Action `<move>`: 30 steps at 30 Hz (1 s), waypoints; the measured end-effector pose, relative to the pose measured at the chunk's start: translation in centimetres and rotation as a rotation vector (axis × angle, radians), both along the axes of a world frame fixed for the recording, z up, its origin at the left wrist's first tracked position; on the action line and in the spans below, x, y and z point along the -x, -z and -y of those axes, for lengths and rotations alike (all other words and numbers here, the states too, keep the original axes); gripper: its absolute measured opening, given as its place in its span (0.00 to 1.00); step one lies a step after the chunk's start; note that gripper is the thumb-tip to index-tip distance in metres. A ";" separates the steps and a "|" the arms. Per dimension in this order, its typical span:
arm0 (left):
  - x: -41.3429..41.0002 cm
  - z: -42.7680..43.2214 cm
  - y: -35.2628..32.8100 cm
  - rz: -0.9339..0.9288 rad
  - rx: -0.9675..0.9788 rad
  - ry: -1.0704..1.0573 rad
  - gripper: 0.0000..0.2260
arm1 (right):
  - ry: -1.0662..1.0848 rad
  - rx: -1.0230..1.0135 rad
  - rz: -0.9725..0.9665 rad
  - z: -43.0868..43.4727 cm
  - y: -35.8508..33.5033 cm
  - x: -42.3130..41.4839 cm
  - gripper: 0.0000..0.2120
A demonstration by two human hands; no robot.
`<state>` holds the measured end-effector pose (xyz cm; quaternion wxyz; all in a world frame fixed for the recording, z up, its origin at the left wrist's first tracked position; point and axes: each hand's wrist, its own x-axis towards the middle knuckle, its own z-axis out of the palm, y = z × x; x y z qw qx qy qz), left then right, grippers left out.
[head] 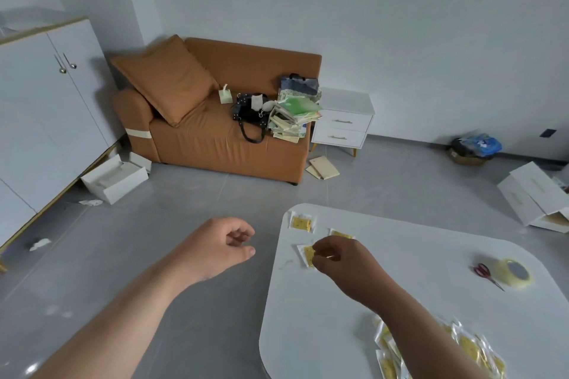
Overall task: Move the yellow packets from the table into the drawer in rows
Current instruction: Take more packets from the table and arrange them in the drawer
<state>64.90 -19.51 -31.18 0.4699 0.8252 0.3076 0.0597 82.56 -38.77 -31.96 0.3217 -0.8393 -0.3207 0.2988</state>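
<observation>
Three yellow packets lie at the far left corner of the white table: one near the edge, one further right, and one partly under my right hand. That hand hovers over it with fingers curled; whether it pinches the packet is unclear. A pile of several more yellow packets sits at the table's near edge, partly hidden by my right forearm. My left hand hangs above the floor left of the table, fingers loosely curled, holding nothing. A white drawer lies on the floor.
Red scissors and a tape roll lie on the table's right side. An orange sofa with bags and books, a white nightstand, a white cabinet and white boxes stand around the grey floor.
</observation>
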 end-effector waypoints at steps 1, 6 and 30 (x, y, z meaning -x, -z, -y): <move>-0.3 -0.9 0.0 0.001 0.004 0.008 0.12 | 0.017 0.001 0.003 -0.6 -0.2 -0.4 0.09; -3.2 -6.3 -0.1 0.008 0.016 0.092 0.11 | 0.109 0.033 0.024 -2.9 -0.4 -1.7 0.06; -16.1 -31.2 3.2 -0.064 0.122 0.540 0.11 | 0.654 0.160 -0.050 -20.1 2.0 -1.7 0.08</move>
